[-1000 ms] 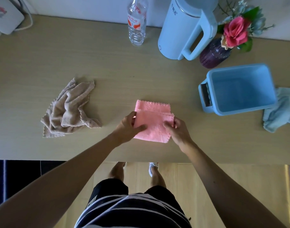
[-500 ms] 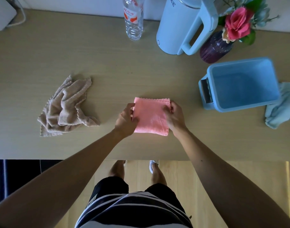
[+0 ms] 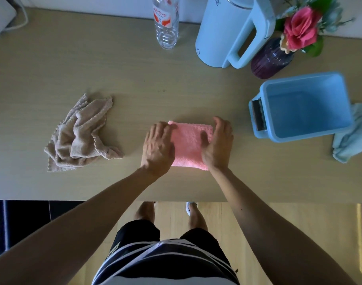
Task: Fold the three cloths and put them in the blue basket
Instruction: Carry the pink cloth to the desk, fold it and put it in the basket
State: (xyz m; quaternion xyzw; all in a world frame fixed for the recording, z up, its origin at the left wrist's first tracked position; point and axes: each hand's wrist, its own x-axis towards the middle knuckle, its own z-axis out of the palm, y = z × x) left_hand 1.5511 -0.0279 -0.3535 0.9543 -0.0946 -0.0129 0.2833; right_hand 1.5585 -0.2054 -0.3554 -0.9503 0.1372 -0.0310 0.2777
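A pink cloth (image 3: 188,144), folded into a small square, lies flat on the wooden table (image 3: 135,79) in front of me. My left hand (image 3: 157,147) rests palm down on its left edge with fingers spread. My right hand (image 3: 217,142) lies flat on its right edge, fingers pointing away from me. Neither hand grips the cloth. A beige cloth (image 3: 81,134) lies crumpled at the left. The blue basket (image 3: 301,108) stands to the right with nothing inside. A light blue cloth (image 3: 352,138) lies bunched behind the basket's right side, partly hidden.
Along the back edge stand a clear plastic bottle (image 3: 165,23), a pale blue kettle (image 3: 227,31) and a purple vase with flowers (image 3: 272,58). A white device with a cable (image 3: 1,17) sits at the far left corner. The table's front edge runs just below my wrists.
The top layer of the pink cloth has been folded away from me into a neat square. Both hands let go of its edges and now lie flat on it.
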